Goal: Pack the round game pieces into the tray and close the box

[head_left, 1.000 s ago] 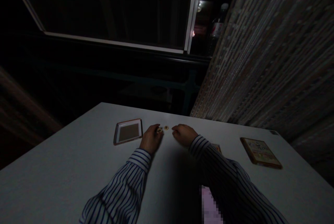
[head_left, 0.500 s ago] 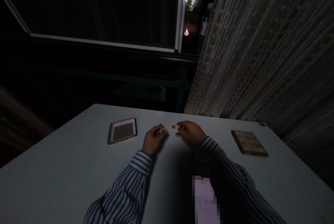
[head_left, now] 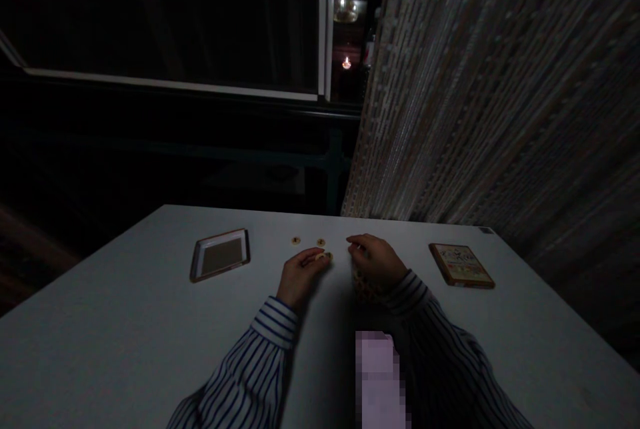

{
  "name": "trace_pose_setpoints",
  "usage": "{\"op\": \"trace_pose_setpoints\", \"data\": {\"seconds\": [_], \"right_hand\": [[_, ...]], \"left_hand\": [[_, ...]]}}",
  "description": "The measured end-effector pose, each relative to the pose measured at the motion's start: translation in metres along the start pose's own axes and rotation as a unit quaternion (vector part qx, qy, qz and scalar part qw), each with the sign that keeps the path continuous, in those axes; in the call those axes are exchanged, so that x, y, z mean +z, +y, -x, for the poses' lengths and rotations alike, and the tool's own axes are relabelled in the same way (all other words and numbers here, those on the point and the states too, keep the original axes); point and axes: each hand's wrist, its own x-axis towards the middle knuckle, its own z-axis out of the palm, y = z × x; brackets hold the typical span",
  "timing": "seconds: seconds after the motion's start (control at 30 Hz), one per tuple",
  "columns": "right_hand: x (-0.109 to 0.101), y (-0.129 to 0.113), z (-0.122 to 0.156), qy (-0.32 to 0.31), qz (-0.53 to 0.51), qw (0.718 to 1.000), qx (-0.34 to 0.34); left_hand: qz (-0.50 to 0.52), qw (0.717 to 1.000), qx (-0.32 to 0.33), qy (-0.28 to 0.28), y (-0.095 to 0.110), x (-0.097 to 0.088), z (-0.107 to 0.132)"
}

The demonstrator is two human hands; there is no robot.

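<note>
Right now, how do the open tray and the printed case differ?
The open tray shows its hollow inside; the printed case shows a patterned top. The open tray lies left of the left hand; the printed case lies right of the right hand. Both are rectangular, brown-edged and on the white table.

Looks smooth and matt across the table (head_left: 125, 322); wood-like on the small discs (head_left: 296, 241) at far middle. Shows slight sheen along the edges of the left tray (head_left: 223, 256) and right box (head_left: 463, 264). Reads as creased matt cloth on the sleeves (head_left: 245, 369), rough glinting strings in the far-right curtain (head_left: 450, 82).
</note>
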Motion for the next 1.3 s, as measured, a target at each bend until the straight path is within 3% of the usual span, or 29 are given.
{"op": "trace_pose_setpoints", "data": {"seconds": [0.3, 0.47, 0.77, 1.03, 1.3], "right_hand": [[-0.008, 0.017, 0.011, 0.014, -0.004, 1.000, 0.000], [-0.012, 0.023, 0.015, 0.022, -0.006, 1.000, 0.004], [-0.008, 0.029, 0.016, 0.000, -0.006, 1.000, 0.010], [0.005, 0.038, 0.016, -0.030, 0.006, 0.998, -0.048], [0.007, 0.034, 0.011, -0.083, 0.039, 0.992, -0.083]], "left_hand": [[0.019, 1.000, -0.023, -0.010, -0.006, 0.023, 0.007], [0.008, 1.000, -0.028, 0.012, -0.007, 0.032, 0.011], [0.023, 1.000, -0.019, 0.003, -0.026, 0.036, 0.004], [0.106, 0.993, -0.038, -0.020, -0.033, 0.042, 0.005], [0.080, 0.996, -0.023, 0.017, -0.039, 0.043, 0.005]]}}
